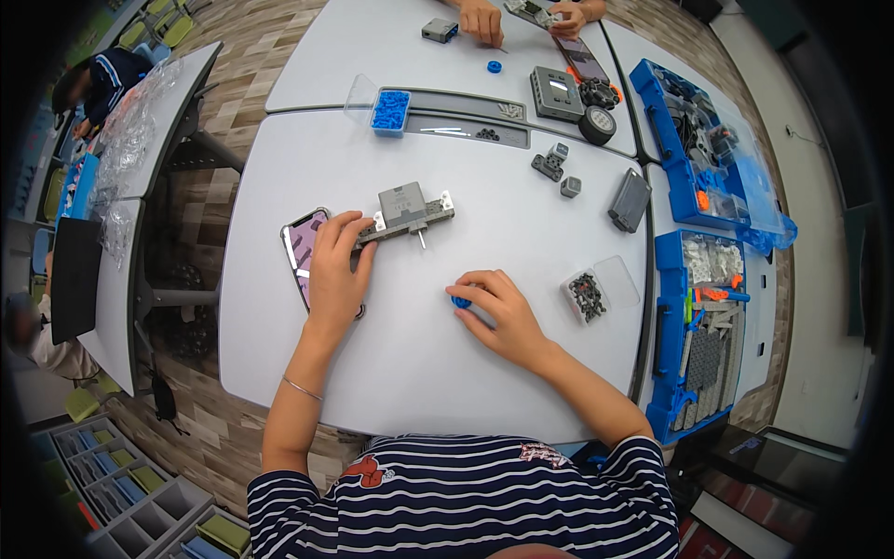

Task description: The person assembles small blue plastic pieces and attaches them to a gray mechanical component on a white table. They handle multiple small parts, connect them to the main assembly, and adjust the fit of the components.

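My left hand (335,270) has its thumb and fingers closed around the left end of a grey building-brick assembly (404,207). A boxy grey motor sits on its beam, with white pieces at both ends and a thin pale axle (422,239) sticking out toward me. Under that hand lies a phone (302,244) with a pinkish screen, partly covered. Nearer the middle of the table, my right hand (503,317) pinches a small round blue wheel (460,302) against the white tabletop; the fingers hide part of it.
On the right are an open clear box (585,300) of dark pins, a grey block (629,200) and blue part cases (663,326). A box of blue pins (390,112) stands by the grey tray (466,130). Across the table, another person's hands (481,22) work near a grey controller (556,93).
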`<state>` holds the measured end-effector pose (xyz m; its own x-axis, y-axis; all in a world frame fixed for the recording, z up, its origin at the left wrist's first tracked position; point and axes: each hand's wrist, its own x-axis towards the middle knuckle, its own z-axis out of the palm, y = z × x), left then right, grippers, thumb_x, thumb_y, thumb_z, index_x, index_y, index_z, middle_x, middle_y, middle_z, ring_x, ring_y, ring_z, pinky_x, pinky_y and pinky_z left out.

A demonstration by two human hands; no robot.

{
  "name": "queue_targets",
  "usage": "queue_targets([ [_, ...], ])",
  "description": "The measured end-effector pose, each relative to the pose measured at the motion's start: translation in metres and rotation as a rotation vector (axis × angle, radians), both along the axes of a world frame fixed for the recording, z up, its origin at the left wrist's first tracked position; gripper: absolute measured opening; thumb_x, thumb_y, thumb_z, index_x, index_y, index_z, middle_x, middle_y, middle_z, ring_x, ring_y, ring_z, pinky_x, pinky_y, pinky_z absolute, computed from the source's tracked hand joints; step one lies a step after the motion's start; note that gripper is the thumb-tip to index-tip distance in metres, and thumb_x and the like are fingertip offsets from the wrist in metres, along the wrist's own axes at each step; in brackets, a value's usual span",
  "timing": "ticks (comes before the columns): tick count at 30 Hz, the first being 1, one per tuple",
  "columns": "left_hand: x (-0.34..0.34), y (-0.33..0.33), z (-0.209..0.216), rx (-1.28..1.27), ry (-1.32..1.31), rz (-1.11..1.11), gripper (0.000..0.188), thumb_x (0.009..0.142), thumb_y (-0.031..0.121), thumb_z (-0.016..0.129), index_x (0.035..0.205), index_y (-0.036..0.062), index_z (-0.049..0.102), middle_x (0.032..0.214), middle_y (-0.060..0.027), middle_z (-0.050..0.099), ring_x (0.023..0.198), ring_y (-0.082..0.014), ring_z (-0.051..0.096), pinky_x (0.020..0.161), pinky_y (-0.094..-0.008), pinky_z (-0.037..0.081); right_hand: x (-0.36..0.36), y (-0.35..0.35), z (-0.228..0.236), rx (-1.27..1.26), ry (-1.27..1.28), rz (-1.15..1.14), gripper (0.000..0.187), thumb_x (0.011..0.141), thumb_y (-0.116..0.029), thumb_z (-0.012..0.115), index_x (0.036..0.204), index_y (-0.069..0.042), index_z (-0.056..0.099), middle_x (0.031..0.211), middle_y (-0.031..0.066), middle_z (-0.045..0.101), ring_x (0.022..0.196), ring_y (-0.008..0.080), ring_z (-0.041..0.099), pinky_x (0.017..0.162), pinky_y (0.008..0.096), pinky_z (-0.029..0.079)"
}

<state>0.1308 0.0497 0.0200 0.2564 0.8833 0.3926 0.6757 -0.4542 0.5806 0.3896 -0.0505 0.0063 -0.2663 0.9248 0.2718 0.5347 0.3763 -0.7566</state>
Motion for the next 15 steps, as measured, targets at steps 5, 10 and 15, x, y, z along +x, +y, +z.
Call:
queue_targets([
  [5,0.0001,0.0003,-0.0011,0.025,0.008,-0.006,0.029,0.090,-0.001,0.075,0.118,-0.0002,0.069,0.127,-0.0134,0.067,0.115,-0.0331,0.063,0.096,-0.0418,0.054,0.0009,0.0003,-0.0001,0.027,0.004,0.018,0.033,0.090,-0.003,0.076,0.122,-0.007,0.072,0.119,0.0090,0.065,0.099,0.0254,0.061,0.084,0.0368,0.053],
  [10,0.0002,0.0003,-0.0013,0.011,0.002,-0.010,0.029,0.090,-0.001,0.075,0.118,-0.0001,0.069,0.127,-0.0136,0.067,0.115,-0.0331,0.063,0.096,-0.0418,0.054,0.0018,0.0008,-0.0002,0.031,0.013,0.023,0.032,0.090,-0.003,0.076,0.122,-0.007,0.072,0.120,0.0086,0.065,0.099,0.0253,0.061,0.084,0.0367,0.053],
  [15,0.0007,-0.0002,-0.0018,-0.015,-0.005,-0.015,0.029,0.090,-0.001,0.074,0.119,-0.0005,0.069,0.128,-0.0136,0.067,0.116,-0.0331,0.063,0.097,-0.0419,0.053,0.0022,-0.0006,0.0002,-0.022,0.041,0.013,0.032,0.089,-0.003,0.077,0.121,-0.007,0.074,0.121,0.0083,0.066,0.102,0.0252,0.063,0.088,0.0364,0.053],
])
